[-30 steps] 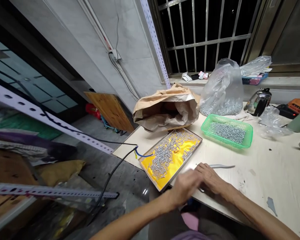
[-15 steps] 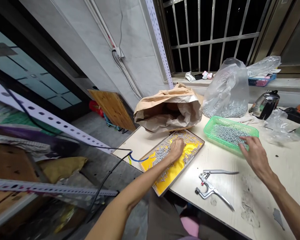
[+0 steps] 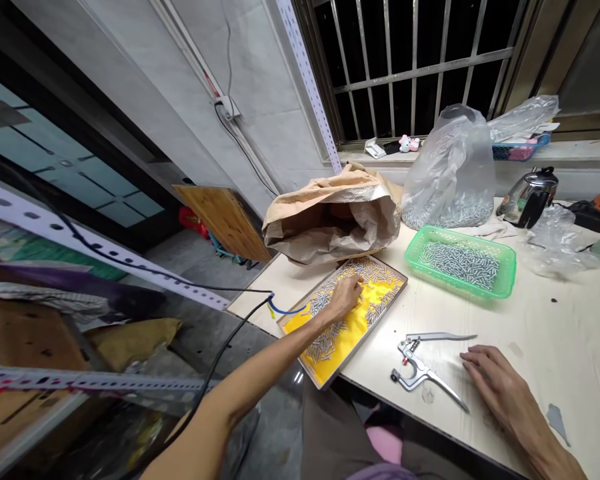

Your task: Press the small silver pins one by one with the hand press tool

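Head view: pale counter fills the right side, window bars behind it. Crumpled brown paper bag lies open at the back, clear plastic bag of small metal pieces just right of it. Shallow tray with yellow lining sits at the counter's left edge, small silver metal pieces scattered over it. Green basket of the same silver pieces stands well to the right of the tray, near the clear bag. Left hand reaches into the tray, fingers bunched together down on the pieces near the tray's middle; cannot tell if any piece is actually pinched. Right hand rests flat on the counter, fingers loosely spread, holding nothing. Metal hand pliers lie on the counter between tray and right hand, handle tips just beside the right fingertips, apparently not touching.
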Tool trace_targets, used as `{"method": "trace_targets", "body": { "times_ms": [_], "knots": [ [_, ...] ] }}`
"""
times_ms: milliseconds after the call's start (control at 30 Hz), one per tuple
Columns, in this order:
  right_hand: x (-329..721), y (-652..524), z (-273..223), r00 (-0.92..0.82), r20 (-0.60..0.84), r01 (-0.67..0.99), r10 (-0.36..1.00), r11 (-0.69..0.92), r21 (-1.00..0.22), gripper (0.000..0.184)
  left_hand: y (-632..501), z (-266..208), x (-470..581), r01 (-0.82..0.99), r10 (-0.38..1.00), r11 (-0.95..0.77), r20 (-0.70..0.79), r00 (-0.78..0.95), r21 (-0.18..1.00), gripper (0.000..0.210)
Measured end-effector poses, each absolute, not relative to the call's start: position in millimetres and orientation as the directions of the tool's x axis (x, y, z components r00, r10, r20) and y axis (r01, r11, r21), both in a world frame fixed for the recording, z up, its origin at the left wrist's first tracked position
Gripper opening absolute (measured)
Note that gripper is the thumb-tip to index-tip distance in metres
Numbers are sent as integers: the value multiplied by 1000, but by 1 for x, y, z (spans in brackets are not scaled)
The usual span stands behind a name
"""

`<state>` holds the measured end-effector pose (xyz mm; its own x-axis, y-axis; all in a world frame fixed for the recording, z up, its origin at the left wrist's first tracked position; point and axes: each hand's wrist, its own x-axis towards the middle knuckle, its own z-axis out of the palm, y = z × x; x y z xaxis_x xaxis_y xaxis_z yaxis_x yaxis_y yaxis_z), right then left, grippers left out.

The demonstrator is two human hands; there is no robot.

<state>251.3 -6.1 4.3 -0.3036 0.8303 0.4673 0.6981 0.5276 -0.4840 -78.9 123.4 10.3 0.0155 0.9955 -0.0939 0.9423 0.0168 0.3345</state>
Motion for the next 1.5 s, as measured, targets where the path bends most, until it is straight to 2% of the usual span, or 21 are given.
{"method": "trace_targets", "body": {
  "times_ms": [133,200,267,367,433,600,900,1000,1067,1133,1167,1267,1500],
  "knots": [
    [253,-18,4,-288,438,688,852,502,-524,21,114,9,-85,825,997,64,-63,-34,561,23],
    [249,-23,5,-293,406,679,865,488,-549,21,110,5,-81,804,999,19,-51,14,594,18],
    [242,-28,6,-304,390,670,869,486,-561,21,108,0,-75,813,993,-90,-7,114,576,13],
    [232,-35,8,-326,377,666,867,494,-559,23,110,-6,-66,834,963,-262,69,262,485,15],
    [228,-39,8,-340,356,670,870,490,-558,23,114,-7,-63,841,947,-316,90,309,440,17],
    [230,-46,7,-358,291,683,887,462,-566,23,125,-4,-64,868,947,-305,26,321,393,15],
    [228,-47,5,-373,281,689,884,467,-554,25,124,6,-59,921,962,-249,-36,272,298,17],
    [227,-47,6,-373,293,713,880,474,-516,26,109,22,-49,878,965,-236,-6,262,416,15],
    [227,-47,5,-378,282,729,882,471,-496,26,91,30,-39,797,967,-167,-62,247,581,14],
    [227,-47,3,-391,255,742,885,466,-481,27,68,34,-28,701,940,-19,-227,256,713,15],
    [227,-47,2,-396,241,750,886,464,-472,27,57,33,-23,665,913,62,-311,263,744,16],
    [227,-47,-2,-408,215,775,887,461,-431,27,32,21,-13,631,846,226,-471,250,742,20],
    [225,-47,-8,-436,201,808,877,479,-342,24,22,-3,-10,635,763,390,-620,183,667,27]
  ]
}}
